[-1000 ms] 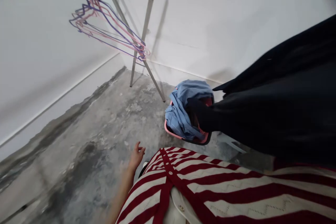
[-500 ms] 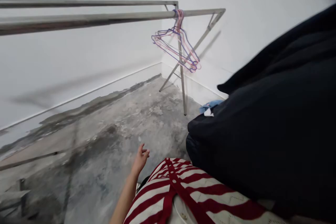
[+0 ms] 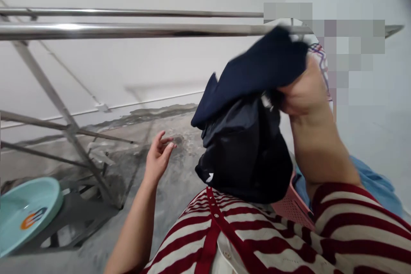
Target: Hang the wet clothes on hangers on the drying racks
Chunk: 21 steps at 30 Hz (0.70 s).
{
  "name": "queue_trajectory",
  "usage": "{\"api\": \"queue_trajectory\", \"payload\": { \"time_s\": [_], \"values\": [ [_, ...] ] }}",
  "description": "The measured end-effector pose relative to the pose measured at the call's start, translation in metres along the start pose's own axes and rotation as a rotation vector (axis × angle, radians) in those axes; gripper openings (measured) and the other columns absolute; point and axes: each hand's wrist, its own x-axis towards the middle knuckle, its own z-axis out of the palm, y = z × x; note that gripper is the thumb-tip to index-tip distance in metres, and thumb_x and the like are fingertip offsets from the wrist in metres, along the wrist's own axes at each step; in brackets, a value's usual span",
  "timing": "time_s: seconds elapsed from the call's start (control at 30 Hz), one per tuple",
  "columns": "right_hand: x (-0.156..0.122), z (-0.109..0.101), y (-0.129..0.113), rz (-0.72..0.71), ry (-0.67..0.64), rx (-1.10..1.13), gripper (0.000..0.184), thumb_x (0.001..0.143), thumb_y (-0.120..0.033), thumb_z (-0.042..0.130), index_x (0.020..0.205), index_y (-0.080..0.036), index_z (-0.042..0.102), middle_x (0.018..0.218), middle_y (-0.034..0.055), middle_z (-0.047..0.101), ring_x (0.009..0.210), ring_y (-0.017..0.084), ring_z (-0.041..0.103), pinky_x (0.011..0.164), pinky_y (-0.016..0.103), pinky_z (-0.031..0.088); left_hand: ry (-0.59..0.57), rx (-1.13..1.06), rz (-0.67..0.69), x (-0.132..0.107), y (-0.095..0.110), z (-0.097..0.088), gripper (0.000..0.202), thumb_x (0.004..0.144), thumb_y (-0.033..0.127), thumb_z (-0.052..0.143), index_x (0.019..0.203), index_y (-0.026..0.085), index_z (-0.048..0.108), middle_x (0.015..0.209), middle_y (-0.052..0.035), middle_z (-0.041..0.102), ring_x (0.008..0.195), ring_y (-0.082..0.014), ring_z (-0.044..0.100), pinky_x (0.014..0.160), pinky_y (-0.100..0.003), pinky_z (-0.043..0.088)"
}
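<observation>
Aloft, right hand (image 3: 305, 90) gripping dark garment (image 3: 244, 145)

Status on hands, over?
Right hand gripping navy garment, raised. Left hand open, empty. Pink basket under right arm. Rack rail ahead.

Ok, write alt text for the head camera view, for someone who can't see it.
The right hand grips a dark navy garment up in front of a metal drying rack, while the left hand is open and empty. A pink basket with blue cloth sits lower right, and a teal basin lower left.
</observation>
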Motion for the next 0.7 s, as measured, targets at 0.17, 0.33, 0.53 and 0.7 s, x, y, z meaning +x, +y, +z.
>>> {"api": "queue_trajectory", "payload": {
  "time_s": [0.17,0.33,0.53,0.7],
  "values": [
    [-0.027,0.068,0.045,0.153,-0.276,-0.156,0.017,0.071,-0.027,0.071,0.076,-0.015,0.06,0.063,-0.0061,0.054,0.058,0.005,0.053,0.056,0.017,0.043,-0.015,0.164,0.378,-0.006,0.054,-0.017,0.062,0.08,0.036,0.063,0.135,0.024,0.037,0.124,-0.0126,0.058,0.108,-0.0203,0.061,0.087,-0.034,0.052],
    [-0.036,0.122,0.071,0.175,-0.536,-0.234,0.015,0.073,-0.023,0.061,0.086,-0.015,0.064,0.079,-0.0008,0.065,0.074,0.013,0.061,0.067,0.024,0.049,-0.062,0.576,0.725,0.006,0.074,-0.001,0.071,0.076,0.027,0.064,0.139,0.019,0.032,0.14,-0.0144,0.046,0.131,-0.0253,0.043,0.107,-0.041,0.038],
    [-0.043,0.141,0.108,0.218,-0.484,-0.182,0.038,0.069,-0.026,0.066,0.105,-0.016,0.062,0.102,0.0049,0.067,0.097,0.019,0.061,0.086,0.033,0.048,0.082,0.715,0.709,0.03,0.072,-0.002,0.059,0.072,0.006,0.043,0.13,0.017,0.047,0.127,-0.008,0.06,0.116,-0.017,0.057,0.1,-0.027,0.045],
    [-0.083,0.14,0.167,0.342,-0.439,-0.172,0.056,0.068,-0.028,0.069,0.121,-0.019,0.055,0.116,0.0067,0.063,0.104,0.022,0.059,0.088,0.035,0.047,0.187,0.729,0.7,0.046,0.078,-0.002,0.054,0.069,0.005,0.041,0.12,0.017,0.057,0.118,-0.0045,0.065,0.11,-0.0159,0.06,0.099,-0.027,0.046]
  ]
}}
